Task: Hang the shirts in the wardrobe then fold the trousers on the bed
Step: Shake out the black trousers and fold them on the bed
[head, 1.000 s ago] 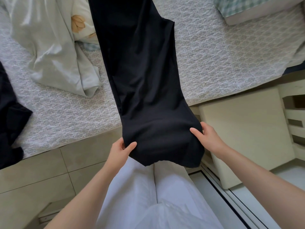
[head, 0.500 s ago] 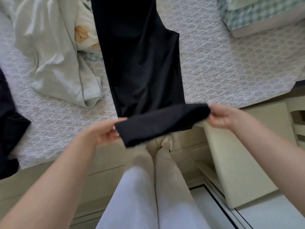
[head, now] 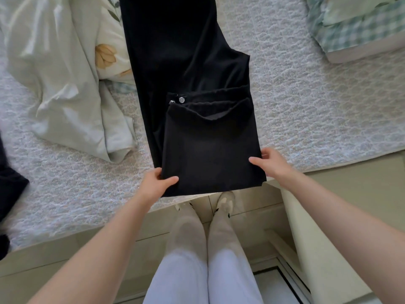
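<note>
Near edge of bed (head: 306, 106), six o'clock of the mattress: black trousers (head: 197, 139) lie lengthwise, legs running off toward twelve o'clock out of view.

Change noted: one second back the waist end hung down off the mattress edge, held at both corners. Half a second back it was lifted level with the edge. Now it is turned over and laid on top of the legs, waistband (head: 208, 104) facing twelve o'clock, two pale buttons (head: 181, 99) showing at its eleven o'clock corner. A new fold line sits at the mattress edge.

Left hand (head: 157, 183): at the fold's seven o'clock corner, thumb flat on top of the cloth, fingers tucked under, pinching the doubled layer.
Right hand (head: 269, 163): at the three o'clock side of the folded part, thumb on top, fingers curled round the edge, gripping it.

Judgement: first fold of this pair made. The folded panel sits slightly skewed to three o'clock of the legs beneath, and its upper waistband layer sags open, so squaring and smoothing look advisable before the next fold. The long leg portion remains unfolded.

Surroundings: pale crumpled garment (head: 54, 84) at ten o'clock, partly over a floral pillow (head: 105, 55); another dark garment (head: 8, 189) at nine o'clock, cut by the frame; checked bedding (head: 350, 34) at one o'clock. Wardrobe not in view; shirt step cannot be checked.
</note>
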Motion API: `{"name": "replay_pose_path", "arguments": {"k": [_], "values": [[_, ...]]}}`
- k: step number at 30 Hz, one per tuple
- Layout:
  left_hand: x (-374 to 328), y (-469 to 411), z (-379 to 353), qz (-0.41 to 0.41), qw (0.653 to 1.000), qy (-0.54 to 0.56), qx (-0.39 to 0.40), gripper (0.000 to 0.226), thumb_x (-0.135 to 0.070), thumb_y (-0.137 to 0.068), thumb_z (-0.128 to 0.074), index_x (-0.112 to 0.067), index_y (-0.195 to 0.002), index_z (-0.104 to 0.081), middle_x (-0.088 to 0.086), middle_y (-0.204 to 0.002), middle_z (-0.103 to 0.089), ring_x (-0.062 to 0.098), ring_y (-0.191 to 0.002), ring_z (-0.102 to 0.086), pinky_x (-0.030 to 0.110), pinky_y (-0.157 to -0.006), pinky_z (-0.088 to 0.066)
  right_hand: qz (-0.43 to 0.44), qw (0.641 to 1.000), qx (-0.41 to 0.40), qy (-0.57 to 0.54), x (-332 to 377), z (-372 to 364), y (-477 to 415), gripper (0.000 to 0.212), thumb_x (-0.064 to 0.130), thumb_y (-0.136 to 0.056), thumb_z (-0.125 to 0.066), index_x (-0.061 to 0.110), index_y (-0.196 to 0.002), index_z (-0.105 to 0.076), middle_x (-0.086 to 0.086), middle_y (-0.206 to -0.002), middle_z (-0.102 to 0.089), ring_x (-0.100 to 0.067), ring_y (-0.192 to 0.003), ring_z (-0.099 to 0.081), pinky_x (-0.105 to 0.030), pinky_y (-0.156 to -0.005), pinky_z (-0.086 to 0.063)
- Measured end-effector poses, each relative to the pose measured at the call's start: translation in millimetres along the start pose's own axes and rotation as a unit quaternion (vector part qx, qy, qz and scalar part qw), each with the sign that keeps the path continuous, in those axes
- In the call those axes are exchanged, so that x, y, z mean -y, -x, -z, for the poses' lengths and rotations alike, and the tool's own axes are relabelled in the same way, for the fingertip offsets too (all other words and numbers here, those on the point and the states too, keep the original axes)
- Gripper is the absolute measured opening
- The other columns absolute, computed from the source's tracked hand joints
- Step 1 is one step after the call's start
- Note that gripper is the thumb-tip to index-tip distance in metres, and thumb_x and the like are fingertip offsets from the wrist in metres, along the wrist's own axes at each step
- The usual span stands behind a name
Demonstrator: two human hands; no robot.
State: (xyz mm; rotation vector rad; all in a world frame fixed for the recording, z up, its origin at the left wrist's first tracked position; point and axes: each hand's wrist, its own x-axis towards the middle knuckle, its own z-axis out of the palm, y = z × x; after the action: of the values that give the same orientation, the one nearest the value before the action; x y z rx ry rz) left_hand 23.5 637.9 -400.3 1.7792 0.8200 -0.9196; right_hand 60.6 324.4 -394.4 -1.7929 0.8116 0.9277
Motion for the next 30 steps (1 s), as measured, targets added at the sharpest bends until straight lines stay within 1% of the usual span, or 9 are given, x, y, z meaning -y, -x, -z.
{"name": "replay_pose_path", "arguments": {"k": [2, 5, 9, 14, 17, 20, 23, 26, 30], "values": [[8, 4, 1, -0.019, 1.000, -0.020, 0.004, 0.025, -0.013, -0.089, -0.071, -0.012, -0.113, -0.068, -0.003, -0.102, -0.072, 0.012, -0.093, -0.069, 0.028, -0.082, -0.056, 0.011, 1.000, -0.006, 0.008, -7, -1, 2, 0.025, 0.023, -0.092, -0.064, 0.019, -0.113, -0.051, 0.001, -0.104, -0.061, -0.014, -0.094, -0.063, -0.026, -0.069, -0.049], [15, 13, 1, -0.038, 0.998, -0.028, -0.032, 0.014, -0.014, -0.091, -0.068, -0.005, -0.103, -0.069, 0.002, -0.091, -0.072, 0.010, -0.081, -0.066, 0.016, -0.066, -0.050, 0.021, 1.000, -0.012, 0.014, -17, 1, 6, 0.020, 0.023, -0.093, -0.063, 0.017, -0.110, -0.056, 0.003, -0.098, -0.063, -0.012, -0.089, -0.063, -0.022, -0.065, -0.047], [35, 24, 0, -0.039, 0.998, 0.014, -0.047, 0.025, -0.028, -0.087, -0.072, -0.003, -0.089, -0.068, 0.010, -0.090, -0.073, 0.021, -0.086, -0.068, 0.035, -0.081, -0.052, 0.047, 0.998, 0.032, -0.008, -27, 10, 12, 0.009, 0.020, -0.094, -0.062, 0.016, -0.099, -0.068, 0.004, -0.094, -0.072, -0.012, -0.088, -0.067, -0.016, -0.064, -0.046], [57, 38, -11, -0.060, 0.987, 0.003, -0.146, 0.013, -0.025, -0.088, -0.071, -0.015, -0.081, -0.076, 0.000, -0.090, -0.072, 0.019, -0.091, -0.066, 0.043, -0.088, -0.048, 0.053, 0.998, 0.046, 0.011, -33, 17, 9, 0.018, 0.021, -0.096, -0.058, 0.020, -0.113, -0.063, 0.001, -0.101, -0.072, -0.013, -0.095, -0.067, -0.030, -0.079, -0.054], [57, 44, -23, -0.074, 0.978, -0.025, -0.196, 0.006, -0.017, -0.088, -0.071, -0.015, -0.090, -0.077, -0.004, -0.100, -0.068, 0.017, -0.097, -0.062, 0.029, -0.084, -0.043, 0.078, 0.993, 0.046, 0.082, -35, 18, 3, 0.031, 0.020, -0.095, -0.059, 0.026, -0.125, -0.058, 0.002, -0.114, -0.066, -0.015, -0.102, -0.064, -0.039, -0.090, -0.054], [46, 44, -26, -0.086, 0.965, -0.042, -0.244, 0.012, -0.016, -0.085, -0.075, -0.013, -0.096, -0.073, -0.006, -0.105, -0.063, 0.010, -0.092, -0.059, 0.026, -0.089, -0.043, 0.149, 0.973, 0.014, 0.178, -35, 18, 1, 0.034, 0.020, -0.092, -0.061, 0.027, -0.126, -0.059, 0.005, -0.118, -0.053, -0.013, -0.104, -0.055, -0.034, -0.093, -0.047], [38, 39, -21, -0.069, 0.978, -0.011, -0.195, 0.008, -0.014, -0.085, -0.074, -0.015, -0.092, -0.071, -0.005, -0.093, -0.070, 0.011, -0.088, -0.065, 0.032, -0.086, -0.051, 0.194, 0.958, -0.012, 0.210, -31, 16, 1, 0.028, 0.022, -0.090, -0.065, 0.024, -0.118, -0.061, 0.004, -0.109, -0.053, -0.011, -0.094, -0.053, -0.027, -0.085, -0.044], [38, 37, -16, -0.055, 0.992, 0.009, -0.113, 0.012, -0.012, -0.092, -0.066, -0.003, -0.100, -0.063, 0.013, -0.095, -0.069, 0.015, -0.089, -0.065, 0.032, -0.082, -0.049, 0.167, 0.969, 0.033, 0.178, -32, 14, -3, 0.023, 0.027, -0.087, -0.069, 0.021, -0.108, -0.062, 0.009, -0.101, -0.065, -0.007, -0.092, -0.061, -0.028, -0.085, -0.050], [52, 43, -22, -0.021, 0.995, 0.000, -0.097, 0.010, -0.011, -0.094, -0.061, -0.006, -0.103, -0.059, 0.007, -0.098, -0.069, 0.021, -0.090, -0.064, 0.035, -0.083, -0.049, 0.146, 0.961, 0.101, 0.213, -43, 15, -7, 0.026, 0.021, -0.094, -0.058, 0.021, -0.120, -0.057, 0.007, -0.109, -0.067, -0.011, -0.100, -0.065, -0.026, -0.084, -0.052]]}}
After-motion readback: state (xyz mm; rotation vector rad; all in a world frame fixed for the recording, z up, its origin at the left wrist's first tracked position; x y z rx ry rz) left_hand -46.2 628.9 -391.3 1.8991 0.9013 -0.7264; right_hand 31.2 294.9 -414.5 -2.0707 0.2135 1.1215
